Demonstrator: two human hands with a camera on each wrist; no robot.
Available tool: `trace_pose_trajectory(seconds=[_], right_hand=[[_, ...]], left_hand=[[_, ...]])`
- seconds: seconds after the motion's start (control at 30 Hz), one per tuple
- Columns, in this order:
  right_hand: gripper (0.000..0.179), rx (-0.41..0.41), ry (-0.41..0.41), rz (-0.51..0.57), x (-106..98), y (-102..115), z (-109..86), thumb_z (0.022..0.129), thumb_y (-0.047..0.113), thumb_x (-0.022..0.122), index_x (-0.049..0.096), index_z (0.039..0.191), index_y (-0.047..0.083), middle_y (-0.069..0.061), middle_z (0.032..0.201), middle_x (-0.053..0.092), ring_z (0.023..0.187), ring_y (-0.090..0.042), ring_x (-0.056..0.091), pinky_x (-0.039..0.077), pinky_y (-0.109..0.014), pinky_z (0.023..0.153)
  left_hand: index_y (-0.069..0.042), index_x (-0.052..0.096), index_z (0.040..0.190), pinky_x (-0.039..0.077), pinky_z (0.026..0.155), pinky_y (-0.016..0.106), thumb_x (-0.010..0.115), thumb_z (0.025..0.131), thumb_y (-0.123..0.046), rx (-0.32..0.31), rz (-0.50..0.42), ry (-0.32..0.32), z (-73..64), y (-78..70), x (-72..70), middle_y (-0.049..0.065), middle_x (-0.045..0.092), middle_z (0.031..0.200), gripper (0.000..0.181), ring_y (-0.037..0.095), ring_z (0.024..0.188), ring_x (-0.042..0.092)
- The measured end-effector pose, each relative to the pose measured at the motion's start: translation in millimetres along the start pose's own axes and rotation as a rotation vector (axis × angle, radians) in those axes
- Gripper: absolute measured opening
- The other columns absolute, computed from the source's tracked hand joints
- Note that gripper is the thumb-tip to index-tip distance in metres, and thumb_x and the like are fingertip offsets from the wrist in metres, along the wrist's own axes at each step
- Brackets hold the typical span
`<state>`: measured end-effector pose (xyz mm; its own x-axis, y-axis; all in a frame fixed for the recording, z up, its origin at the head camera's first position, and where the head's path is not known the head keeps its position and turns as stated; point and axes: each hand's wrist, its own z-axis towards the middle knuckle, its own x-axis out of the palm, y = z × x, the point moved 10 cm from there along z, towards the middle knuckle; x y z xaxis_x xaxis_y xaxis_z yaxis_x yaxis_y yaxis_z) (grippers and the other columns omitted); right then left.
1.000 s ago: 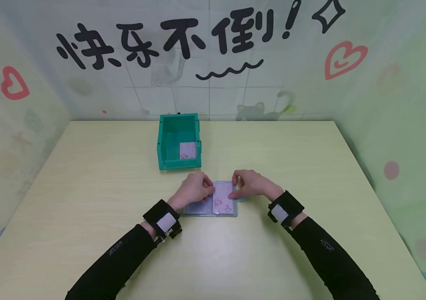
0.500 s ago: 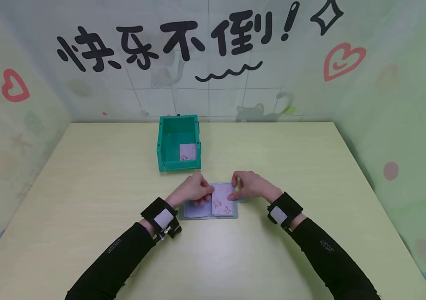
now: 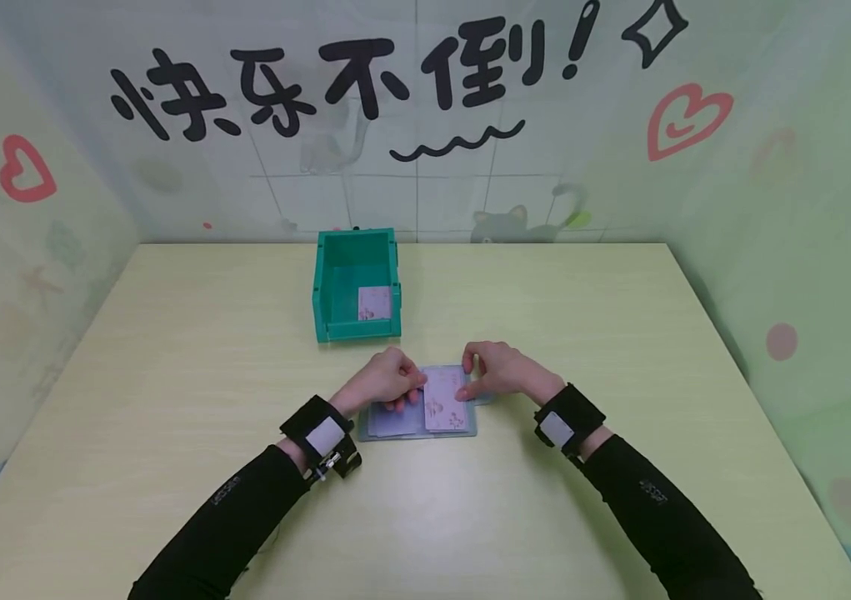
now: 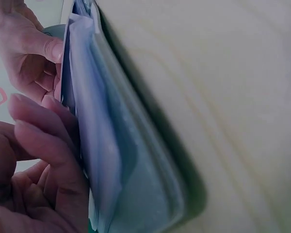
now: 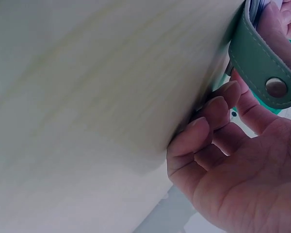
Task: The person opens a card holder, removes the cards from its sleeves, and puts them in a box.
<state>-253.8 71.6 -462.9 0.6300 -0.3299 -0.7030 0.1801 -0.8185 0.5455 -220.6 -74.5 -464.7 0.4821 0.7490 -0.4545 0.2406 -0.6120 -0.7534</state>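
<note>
A card holder (image 3: 412, 436) with clear bluish sleeves lies spread on the table, and a pink flower-print card (image 3: 445, 402) sits over its right side. My left hand (image 3: 392, 379) pinches the card's upper left edge between thumb and forefinger, its other fingers curled over the left sleeves (image 4: 104, 141). At the right edge, my right hand (image 3: 498, 369) grips the holder, thumb on top at the card's edge. A green strap (image 5: 254, 58) with a metal snap (image 5: 276, 87) sticks out beside that thumb. How far the card sits inside a sleeve I cannot tell.
Behind the holder stands a green open bin (image 3: 357, 331) with another pink card (image 3: 375, 303) inside. The pale wooden table (image 3: 170, 350) ends at a printed backdrop (image 3: 365, 200) at the back, with printed cloth on both sides.
My left hand has shifted slightly left and its fingers have spread lower over the sleeves. The holder's left side and the card's left edge have moved a little left. My right hand stays put.
</note>
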Motion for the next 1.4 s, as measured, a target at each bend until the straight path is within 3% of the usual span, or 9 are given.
trace_pose_trajectory(seconds=[0.2, 0.43, 0.7, 0.87, 1.1, 1.27, 1.4], right_hand=[[0.039, 0.006, -0.001, 0.0, 0, 1, -0.2, 0.081, 0.029, 0.085, 0.056, 0.099, 0.011, -0.005, 0.08, 0.049, 0.076, -0.02, 0.052, 0.036, -0.027, 0.065], [0.039, 0.013, 0.0, 0.0, 1, 1, -0.1, 0.081, 0.029, 0.085, 0.056, 0.099, 0.011, -0.006, 0.083, 0.051, 0.078, -0.02, 0.052, 0.037, -0.027, 0.066], [0.038, 0.008, 0.0, -0.001, 1, 1, 0.3, 0.082, 0.029, 0.084, 0.056, 0.099, 0.011, -0.005, 0.082, 0.049, 0.078, -0.02, 0.052, 0.036, -0.027, 0.066], [0.039, 0.008, -0.003, 0.001, 1, 1, 0.5, 0.082, 0.029, 0.084, 0.056, 0.1, 0.01, -0.006, 0.082, 0.05, 0.078, -0.02, 0.052, 0.037, -0.027, 0.066], [0.038, 0.008, -0.004, -0.002, -1, 2, -1.5, 0.082, 0.028, 0.085, 0.056, 0.099, 0.01, -0.005, 0.081, 0.05, 0.076, -0.02, 0.052, 0.037, -0.027, 0.065], [0.038, 0.001, -0.004, -0.004, 0, 1, -0.8, 0.082, 0.028, 0.084, 0.056, 0.099, 0.01, -0.005, 0.08, 0.049, 0.076, -0.02, 0.051, 0.037, -0.026, 0.065], [0.038, 0.001, -0.006, 0.005, 0, 1, -1.3, 0.082, 0.028, 0.084, 0.056, 0.099, 0.011, -0.005, 0.08, 0.048, 0.076, -0.02, 0.051, 0.038, -0.027, 0.066]], left_hand=[[-0.002, 0.069, 0.093, 0.043, 0.049, 0.019, 0.06, 0.101, -0.016, 0.002, -0.017, -0.014, -3.8, 3.7, -6.9, 0.001, 0.059, 0.066, 0.019, 0.01, 0.049, 0.051], [-0.003, 0.068, 0.084, 0.043, 0.048, 0.018, 0.062, 0.1, -0.02, 0.005, -0.025, 0.004, -6.6, 6.2, -9.1, 0.0, 0.058, 0.063, 0.024, 0.009, 0.047, 0.052], [-0.005, 0.069, 0.083, 0.042, 0.047, 0.018, 0.073, 0.093, -0.027, 0.034, 0.039, -0.031, -8.9, 2.9, -8.8, 0.0, 0.058, 0.061, 0.025, 0.011, 0.046, 0.055], [-0.002, 0.069, 0.092, 0.049, 0.054, 0.019, 0.071, 0.095, -0.023, 0.008, 0.058, -0.033, -12.0, 3.8, -14.5, 0.006, 0.068, 0.071, 0.021, 0.013, 0.054, 0.062], [0.006, 0.059, 0.117, 0.057, 0.061, 0.023, 0.062, 0.099, -0.013, -0.014, -0.064, -0.009, -14.2, 8.3, -19.4, 0.015, 0.071, 0.094, 0.026, 0.012, 0.064, 0.067], [0.006, 0.057, 0.127, 0.059, 0.066, 0.025, 0.061, 0.099, -0.011, 0.014, -0.095, -0.005, -18.3, 12.5, -28.1, 0.019, 0.07, 0.106, 0.033, 0.015, 0.075, 0.068], [0.006, 0.057, 0.131, 0.06, 0.068, 0.029, 0.061, 0.098, -0.009, 0.052, -0.1, -0.023, -23.7, 10.3, -43.5, 0.023, 0.071, 0.11, 0.037, 0.018, 0.081, 0.069]])
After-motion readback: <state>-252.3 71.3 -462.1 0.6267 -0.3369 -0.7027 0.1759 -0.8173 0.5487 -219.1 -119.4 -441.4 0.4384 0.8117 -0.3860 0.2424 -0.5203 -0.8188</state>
